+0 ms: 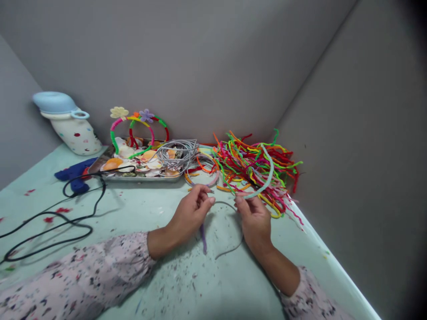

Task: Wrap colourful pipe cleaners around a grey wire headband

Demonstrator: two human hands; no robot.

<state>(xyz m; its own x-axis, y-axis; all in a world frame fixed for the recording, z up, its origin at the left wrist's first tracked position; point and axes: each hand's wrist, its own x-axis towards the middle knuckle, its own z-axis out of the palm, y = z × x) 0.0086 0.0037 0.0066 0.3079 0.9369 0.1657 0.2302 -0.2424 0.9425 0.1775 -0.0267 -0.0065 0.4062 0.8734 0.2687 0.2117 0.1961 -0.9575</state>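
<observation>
My left hand (191,212) is closed in a pinch on one end of a thin grey metal headband (230,251), and a purple pipe cleaner (203,238) hangs down below its fingers. My right hand (254,218) is closed on the headband's other side and pinches a pale green pipe cleaner (268,175) that arcs up over the pile behind. The headband curves down between both hands onto the pale green table (140,222).
A heap of coloured pipe cleaners (253,166) lies behind my hands. A metal tray (136,177) holds shells, bare grey headbands (175,153) and two wrapped headbands with flowers (138,126). A blue glue gun (75,173) with black cable (60,222) lies left. A white and blue jug (68,122) stands back left.
</observation>
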